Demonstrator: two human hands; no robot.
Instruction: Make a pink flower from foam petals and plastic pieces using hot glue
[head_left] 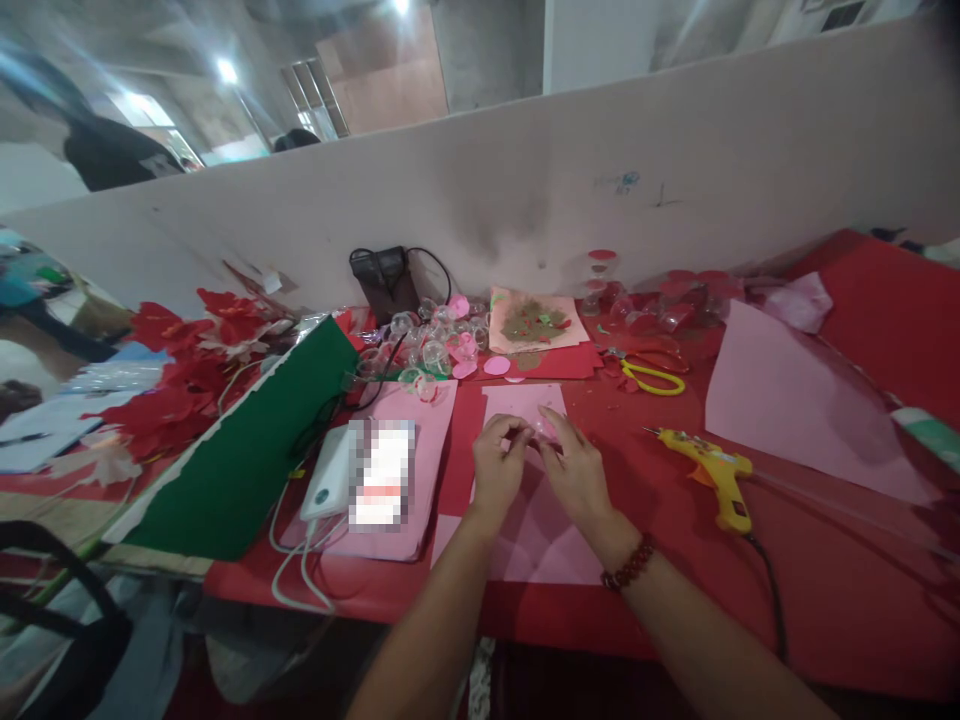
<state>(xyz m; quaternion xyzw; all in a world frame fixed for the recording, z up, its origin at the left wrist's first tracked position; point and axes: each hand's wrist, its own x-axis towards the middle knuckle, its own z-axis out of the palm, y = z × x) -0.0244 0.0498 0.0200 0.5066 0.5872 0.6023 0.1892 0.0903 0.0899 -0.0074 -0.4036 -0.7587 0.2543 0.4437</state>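
Red right across the counter point(637, 615), and here's pink on the paper sheet point(540, 550), a paler, see-through pink on the small piece point(545, 429)! Bright yellow on the glue gun point(720, 472), black on its cord point(770, 580), yellow again on the scissors' handles point(630, 372); deep green fills the board point(232, 470), ragged white along its edge, then vivid red flowers point(176, 385), white power bank point(327, 478), black pouch point(386, 282), dark-red beaded bracelet point(630, 566)

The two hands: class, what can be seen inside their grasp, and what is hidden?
A small, clear, pinkish piece shows between the left hand and the right hand. They cover part of it, so its full shape cannot be seen.
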